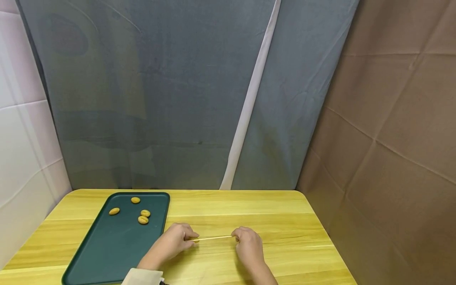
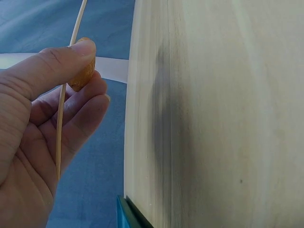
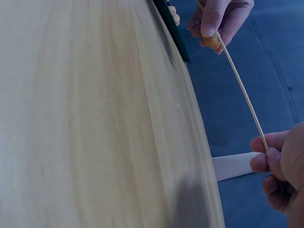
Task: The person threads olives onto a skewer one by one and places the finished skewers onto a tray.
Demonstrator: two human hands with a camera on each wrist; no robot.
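My left hand (image 1: 175,240) pinches a small oval golden-brown piece (image 2: 82,76) between thumb and fingers. A thin wooden skewer (image 1: 215,238) runs past or through that piece; the thumb hides which. Behind the thumb, the skewer's tail crosses the left palm in the left wrist view. My right hand (image 1: 249,247) grips the skewer's other end with thumb and fingertips, its lower fingers curled. Both hands hold the skewer above the table, roughly level. Several similar oval pieces (image 1: 143,220) lie on the dark green tray (image 1: 107,249), left of the left hand.
The wood-grain table (image 1: 295,237) has rounded far corners. A grey curtain (image 1: 178,99) with a white strip (image 1: 249,95) hangs behind it. Brown cloth (image 1: 399,138) stands on the right, white cloth (image 1: 28,118) on the left. The left forearm overlaps the tray's right edge.
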